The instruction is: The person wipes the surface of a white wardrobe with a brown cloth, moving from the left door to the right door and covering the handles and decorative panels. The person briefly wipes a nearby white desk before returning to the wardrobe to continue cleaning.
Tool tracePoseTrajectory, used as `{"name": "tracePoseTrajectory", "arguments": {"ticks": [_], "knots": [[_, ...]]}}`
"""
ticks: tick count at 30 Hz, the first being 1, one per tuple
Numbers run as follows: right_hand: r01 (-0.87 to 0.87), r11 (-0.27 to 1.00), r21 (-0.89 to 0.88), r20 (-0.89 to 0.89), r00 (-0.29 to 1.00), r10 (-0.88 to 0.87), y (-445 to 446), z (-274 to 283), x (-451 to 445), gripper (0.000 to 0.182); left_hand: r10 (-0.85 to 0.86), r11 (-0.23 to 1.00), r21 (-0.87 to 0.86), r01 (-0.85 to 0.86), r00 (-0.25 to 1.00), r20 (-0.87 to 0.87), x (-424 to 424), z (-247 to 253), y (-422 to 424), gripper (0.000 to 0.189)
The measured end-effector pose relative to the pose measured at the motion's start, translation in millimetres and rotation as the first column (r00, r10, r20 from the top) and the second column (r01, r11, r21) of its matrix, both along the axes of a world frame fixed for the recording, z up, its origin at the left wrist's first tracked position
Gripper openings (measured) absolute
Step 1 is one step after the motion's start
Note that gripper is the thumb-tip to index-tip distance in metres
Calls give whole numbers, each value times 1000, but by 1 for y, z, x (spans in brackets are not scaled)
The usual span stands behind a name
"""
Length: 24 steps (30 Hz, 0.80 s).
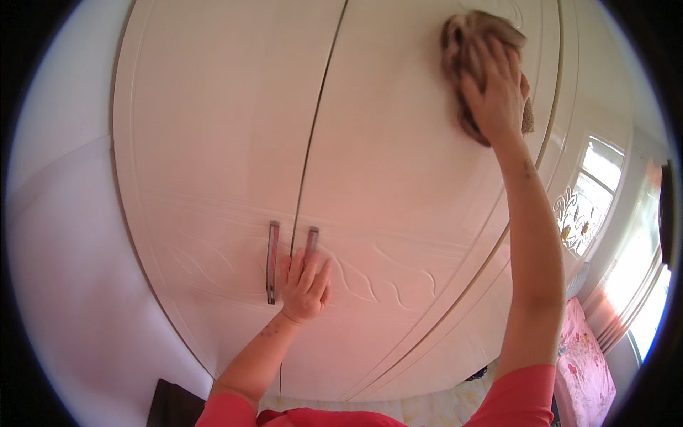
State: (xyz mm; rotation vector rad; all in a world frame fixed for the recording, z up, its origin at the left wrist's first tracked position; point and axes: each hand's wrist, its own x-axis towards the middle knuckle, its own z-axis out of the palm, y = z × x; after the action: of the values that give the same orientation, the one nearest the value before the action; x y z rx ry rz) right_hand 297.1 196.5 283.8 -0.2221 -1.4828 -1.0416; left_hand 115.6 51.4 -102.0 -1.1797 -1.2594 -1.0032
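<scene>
A glossy white wardrobe door (395, 139) with a raised leaf pattern fills the middle, beside a second door (213, 133) across a dark seam. My right hand (496, 96) is raised high and presses a brown cloth (480, 26) flat against the right door; hand and cloth are slightly blurred. Lower down, my left hand (307, 285) rests over the lower part of the right door's metal handle (313, 235), fingers pointing up and a little apart. Whether its fingers grip the handle cannot be told. The left door's handle (272, 261) stands just left of that hand, untouched.
A white wall (64, 213) borders the wardrobe on the left, with a dark brown object (176, 405) at its foot. To the right are a glossy panel with a floral design (573, 224), a bed with a pink floral cover (584, 363) and a curtained window (635, 256). Light tiled floor (427, 403) shows below.
</scene>
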Motion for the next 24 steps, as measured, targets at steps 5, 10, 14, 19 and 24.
{"name": "tracePoseTrajectory", "arguments": {"ticks": [5, 10, 14, 19, 24], "knots": [[13, 996, -88, -8, 1000, -13, -32, -30, -41, 62, -42, 999, -1, 42, 999, -22, -8, -1, -4, 35], [-20, 997, -81, 592, 803, 64, -57, -132, -48, 65, -37, 999, -9, 37, 999, -23, -12, 0, -7, 36], [61, 997, 38, 837, 543, -66, -46, -155, -13, 70, -83, 996, -20, 83, 996, -17, -12, 1, -4, 36], [308, 950, -53, 541, 808, -232, -31, -60, 13, 71, -53, 998, 14, 53, 998, -40, -14, 4, -7, 33], [-33, 976, -214, -256, 966, -24, 15, 36, -6, 62, -121, 993, -2, 121, 992, -25, -12, -2, -3, 36]]}}
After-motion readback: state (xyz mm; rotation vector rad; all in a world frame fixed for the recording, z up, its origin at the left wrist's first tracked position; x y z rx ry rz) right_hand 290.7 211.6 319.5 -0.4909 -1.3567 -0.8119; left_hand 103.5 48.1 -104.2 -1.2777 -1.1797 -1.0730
